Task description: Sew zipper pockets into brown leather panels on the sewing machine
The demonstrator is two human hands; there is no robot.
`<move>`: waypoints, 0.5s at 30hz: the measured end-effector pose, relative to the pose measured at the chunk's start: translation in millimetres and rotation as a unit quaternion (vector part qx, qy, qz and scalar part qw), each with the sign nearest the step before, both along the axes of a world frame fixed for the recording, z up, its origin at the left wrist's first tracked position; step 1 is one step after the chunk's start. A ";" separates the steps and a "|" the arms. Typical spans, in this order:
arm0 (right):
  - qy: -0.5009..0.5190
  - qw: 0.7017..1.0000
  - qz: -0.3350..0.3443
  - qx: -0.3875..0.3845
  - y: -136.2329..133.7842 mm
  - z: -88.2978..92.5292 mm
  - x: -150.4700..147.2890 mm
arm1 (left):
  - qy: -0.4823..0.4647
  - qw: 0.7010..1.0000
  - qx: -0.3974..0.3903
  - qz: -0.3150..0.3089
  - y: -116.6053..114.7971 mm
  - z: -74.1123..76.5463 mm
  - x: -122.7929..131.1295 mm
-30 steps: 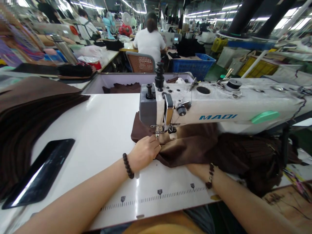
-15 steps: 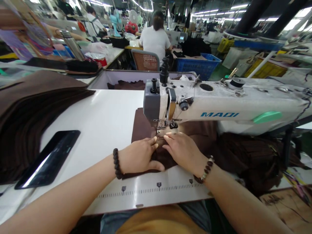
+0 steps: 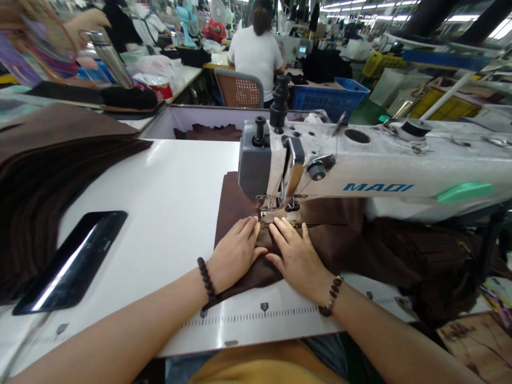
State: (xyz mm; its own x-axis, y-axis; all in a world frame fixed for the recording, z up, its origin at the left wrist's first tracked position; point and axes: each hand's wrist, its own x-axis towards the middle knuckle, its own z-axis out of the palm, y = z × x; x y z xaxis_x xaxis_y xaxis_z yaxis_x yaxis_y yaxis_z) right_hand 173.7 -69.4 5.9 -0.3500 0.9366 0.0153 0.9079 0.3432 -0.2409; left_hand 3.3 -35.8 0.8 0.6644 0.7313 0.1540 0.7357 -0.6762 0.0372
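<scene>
In the head view, the brown cloth (image 3: 232, 208) lay on the table (image 3: 180, 197), under the needle end of the sewing machine (image 3: 340, 165) and reaching toward the table's front edge. The left hand (image 3: 237, 249) and right hand (image 3: 299, 257) rested on it palms down, fingers extended, thumbs out, just in front of the needle, probably to hold it smooth and steady. The phone (image 3: 72, 261) lay farther left, likely there to avoid snagging the cloth.

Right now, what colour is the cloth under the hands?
The cloth is dark brown, best seen in the head view.
</scene>
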 end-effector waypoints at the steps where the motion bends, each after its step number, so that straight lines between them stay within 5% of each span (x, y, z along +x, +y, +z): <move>1: 0.003 1.000 0.000 0.000 0.0 0.8 0.2 | -0.001 1.000 0.000 -0.003 1.3 0.3 -0.3; 12: 0.033 0.999 0.010 0.002 14.0 -2.6 4.7 | -0.007 0.999 -0.033 -0.004 12.9 5.8 1.4; 15: 0.076 0.996 0.039 -0.022 8.8 17.6 21.5 | -0.005 0.999 -0.037 0.001 14.4 8.0 2.8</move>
State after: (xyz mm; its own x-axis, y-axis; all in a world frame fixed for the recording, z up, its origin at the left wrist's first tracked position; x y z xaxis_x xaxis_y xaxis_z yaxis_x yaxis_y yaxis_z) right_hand 195.2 -60.6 23.5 -0.4185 0.9076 0.0327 0.8306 0.3970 -0.3906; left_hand 6.1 -21.4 8.9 0.6614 0.7424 0.1063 0.7366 -0.6697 0.0941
